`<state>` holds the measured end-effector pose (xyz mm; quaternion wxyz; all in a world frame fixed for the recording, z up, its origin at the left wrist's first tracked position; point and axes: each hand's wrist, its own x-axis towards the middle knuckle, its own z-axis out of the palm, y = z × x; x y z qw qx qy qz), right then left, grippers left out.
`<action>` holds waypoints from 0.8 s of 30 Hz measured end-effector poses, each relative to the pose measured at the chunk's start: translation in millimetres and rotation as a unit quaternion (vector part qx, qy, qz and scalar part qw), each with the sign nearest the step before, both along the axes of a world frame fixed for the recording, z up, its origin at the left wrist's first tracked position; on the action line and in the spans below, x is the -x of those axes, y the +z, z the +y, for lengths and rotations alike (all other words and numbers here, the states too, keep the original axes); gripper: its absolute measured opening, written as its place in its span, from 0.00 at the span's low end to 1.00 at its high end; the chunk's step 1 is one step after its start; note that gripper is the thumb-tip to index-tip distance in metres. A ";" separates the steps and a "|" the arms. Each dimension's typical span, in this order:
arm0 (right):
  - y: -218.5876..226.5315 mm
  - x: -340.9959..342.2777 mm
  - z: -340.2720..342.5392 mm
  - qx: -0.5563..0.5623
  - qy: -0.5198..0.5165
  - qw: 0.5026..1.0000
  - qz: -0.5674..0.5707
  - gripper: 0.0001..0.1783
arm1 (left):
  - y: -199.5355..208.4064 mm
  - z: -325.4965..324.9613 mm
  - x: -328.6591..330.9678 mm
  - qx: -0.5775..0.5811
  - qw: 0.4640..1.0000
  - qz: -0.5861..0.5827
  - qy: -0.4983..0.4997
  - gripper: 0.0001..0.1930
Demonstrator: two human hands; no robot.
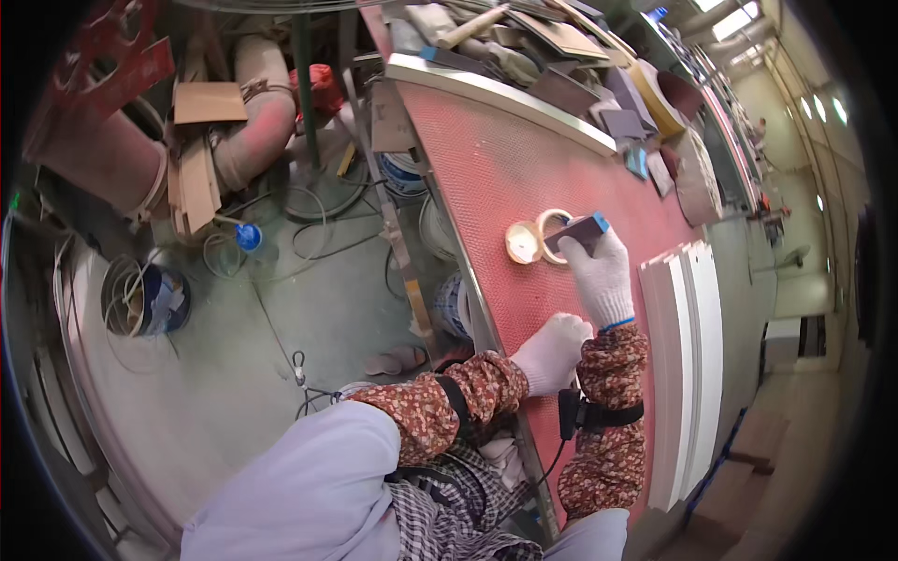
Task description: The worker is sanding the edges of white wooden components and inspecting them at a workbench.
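Observation:
In the white-gloved fingers of my right hand point(603, 278) is a dark flat block point(578, 234) with a blue end, held just above the red table. Partly behind the block, a cream ring like a roll of tape point(543, 222) lies on the tabletop. Touching its left side is a small round cup point(522, 244) with pale stuff inside. My left hand point(556, 348), also gloved, is closed near the table's left edge, beside my right wrist. Its fingers are curled, and whatever they may hold is hidden. Patterned sleeves cover both forearms.
Long white strips point(681, 365) lie stacked to the right on the red table point(468, 159). A white bar point(505, 101) crosses the far end, with heaped blocks and scraps point(561, 56) behind it. Left of the table are a bucket point(150, 297), hoses and large pipes point(257, 112).

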<state>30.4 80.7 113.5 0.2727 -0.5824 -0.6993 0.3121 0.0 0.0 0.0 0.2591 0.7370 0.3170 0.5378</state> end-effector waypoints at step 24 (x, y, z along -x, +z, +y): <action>-67.2 -591.0 -705.3 -0.199 -0.805 0.531 0.173 0.16 | 9.0 -73.8 -205.7 -0.037 0.920 0.391 0.011 0.28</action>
